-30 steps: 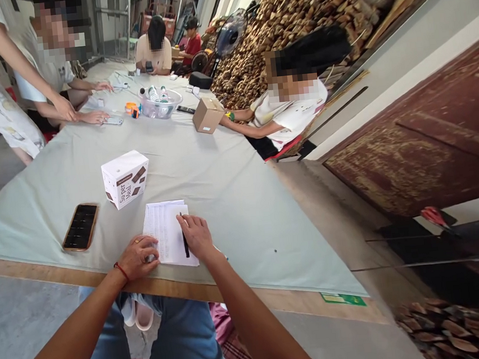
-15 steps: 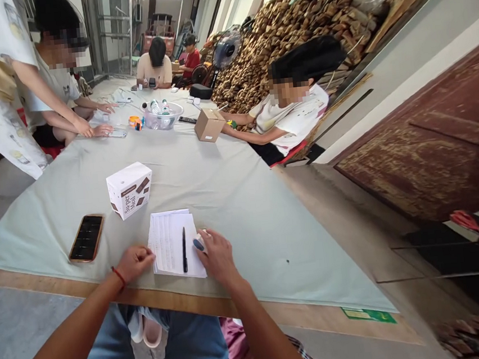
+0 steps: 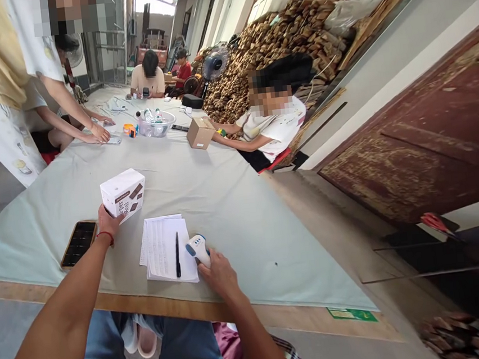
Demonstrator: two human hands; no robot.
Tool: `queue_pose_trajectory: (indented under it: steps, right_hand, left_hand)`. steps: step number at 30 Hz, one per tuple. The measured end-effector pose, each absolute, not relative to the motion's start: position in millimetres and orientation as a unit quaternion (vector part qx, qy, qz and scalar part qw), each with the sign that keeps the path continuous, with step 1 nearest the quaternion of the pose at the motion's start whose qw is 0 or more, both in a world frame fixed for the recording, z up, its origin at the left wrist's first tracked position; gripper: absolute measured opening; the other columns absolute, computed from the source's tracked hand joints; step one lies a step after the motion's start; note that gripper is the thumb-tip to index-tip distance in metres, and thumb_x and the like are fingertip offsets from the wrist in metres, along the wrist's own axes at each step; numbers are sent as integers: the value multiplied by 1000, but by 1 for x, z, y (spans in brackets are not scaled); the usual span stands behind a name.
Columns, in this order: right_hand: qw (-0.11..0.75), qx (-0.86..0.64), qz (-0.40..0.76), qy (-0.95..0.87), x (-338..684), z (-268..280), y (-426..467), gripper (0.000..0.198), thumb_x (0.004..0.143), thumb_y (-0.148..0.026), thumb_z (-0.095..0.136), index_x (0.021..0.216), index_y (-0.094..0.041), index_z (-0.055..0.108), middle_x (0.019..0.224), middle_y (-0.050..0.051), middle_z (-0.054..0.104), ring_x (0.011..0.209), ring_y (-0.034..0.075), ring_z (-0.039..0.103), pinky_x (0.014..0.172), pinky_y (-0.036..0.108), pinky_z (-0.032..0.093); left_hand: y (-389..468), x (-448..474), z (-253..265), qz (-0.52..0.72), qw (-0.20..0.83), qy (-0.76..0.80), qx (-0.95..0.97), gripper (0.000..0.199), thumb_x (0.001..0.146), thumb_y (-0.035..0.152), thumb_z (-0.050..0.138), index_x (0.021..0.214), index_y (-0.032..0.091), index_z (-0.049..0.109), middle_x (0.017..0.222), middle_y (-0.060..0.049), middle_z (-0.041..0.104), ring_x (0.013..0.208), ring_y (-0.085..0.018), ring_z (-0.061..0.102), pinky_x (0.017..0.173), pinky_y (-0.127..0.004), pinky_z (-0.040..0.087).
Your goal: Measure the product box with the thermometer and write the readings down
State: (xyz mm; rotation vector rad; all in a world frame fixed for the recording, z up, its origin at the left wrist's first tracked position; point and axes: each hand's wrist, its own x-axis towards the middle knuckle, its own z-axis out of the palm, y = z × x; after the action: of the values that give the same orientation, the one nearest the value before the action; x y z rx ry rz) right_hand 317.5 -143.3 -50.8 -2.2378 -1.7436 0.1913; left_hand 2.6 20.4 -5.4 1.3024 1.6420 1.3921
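Observation:
My left hand [image 3: 110, 222] is at the near left corner of a white box [image 3: 122, 186] with brown print, fingers wrapped round its lower edge; the box stands upright on the cloth. In my right hand [image 3: 220, 274] is a white and blue infrared thermometer [image 3: 198, 250], gripped by its handle with the head pointing away from me. Between the two hands lies a stack of printed paper sheets [image 3: 160, 255], and a black pen [image 3: 177, 256] rests on it. A phone [image 3: 79, 244] with a dark screen lies left of my left wrist.
A grey-green cloth [image 3: 236, 230] covers the table. Farther back are a cardboard box [image 3: 200, 133], a clear basin [image 3: 167, 123] of bottles and an orange tape roll [image 3: 130, 130]. Several people are around the table; one at the left leans over it.
My left hand has moved from beside the papers up to the white box. My right hand now holds the thermometer clear of the papers' edge, its head in view. The camera view has shifted.

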Motion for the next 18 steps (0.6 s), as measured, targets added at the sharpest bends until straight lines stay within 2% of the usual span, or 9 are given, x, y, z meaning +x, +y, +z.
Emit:
queue_pose_trajectory:
  steps: [2, 5, 7, 10, 13, 15, 18]
  right_hand:
    - [164, -786, 80, -591, 316, -50, -143, 44, 80, -31, 53, 120, -14, 58, 100, 16, 66, 95, 30, 60, 73, 36, 44]
    - [223, -786, 116, -565, 316, -49, -143, 40, 81, -36, 51, 115, -17, 61, 100, 14, 66, 95, 30, 60, 73, 36, 45]
    - [292, -779, 142, -537, 314, -46, -142, 41, 79, -41, 51, 111, -17, 62, 101, 14, 66, 95, 29, 60, 74, 36, 45]
    - [442, -732, 182, -487, 302, -33, -140, 48, 75, -49, 55, 110, -16, 61, 103, 12, 67, 91, 26, 61, 74, 35, 47]
    - [555, -643, 260, -460, 278, -13, -139, 43, 75, -53, 59, 98, -17, 63, 87, 7, 68, 75, 21, 60, 65, 30, 47]
    - [569, -595, 334, -458, 257, 1, -139, 36, 77, -54, 58, 78, -18, 61, 65, 1, 62, 60, 16, 54, 56, 27, 44]
    - [578, -533, 410, -463, 225, 13, -137, 37, 77, -55, 59, 68, -20, 55, 58, -2, 56, 53, 13, 49, 51, 24, 41]
  left_hand:
    - [11, 2, -7, 531, 302, 616, 498, 68, 55, 24, 85, 111, 18, 48, 111, -10, 61, 106, -25, 59, 94, -43, 48]
    - [-11, 4, -10, 563, 347, 559, 500, 67, 59, 35, 83, 114, 19, 49, 109, -10, 64, 100, -25, 63, 90, -43, 51]
    - [-29, 5, -12, 574, 390, 519, 498, 67, 61, 44, 81, 114, 17, 51, 111, -12, 65, 102, -27, 63, 90, -44, 51]
    - [-52, 7, -17, 563, 442, 486, 501, 67, 67, 55, 74, 116, 16, 52, 116, -14, 65, 107, -28, 62, 93, -44, 49]
    - [-68, 8, -21, 536, 466, 477, 517, 68, 72, 60, 67, 121, 15, 52, 117, -13, 65, 107, -28, 61, 91, -43, 50]
    - [-72, 9, -24, 523, 454, 484, 535, 67, 75, 61, 64, 123, 15, 51, 116, -12, 65, 106, -28, 61, 90, -42, 50]
    - [-75, 10, -28, 518, 372, 509, 578, 60, 83, 60, 54, 125, 17, 51, 116, -12, 64, 107, -27, 59, 94, -43, 46]
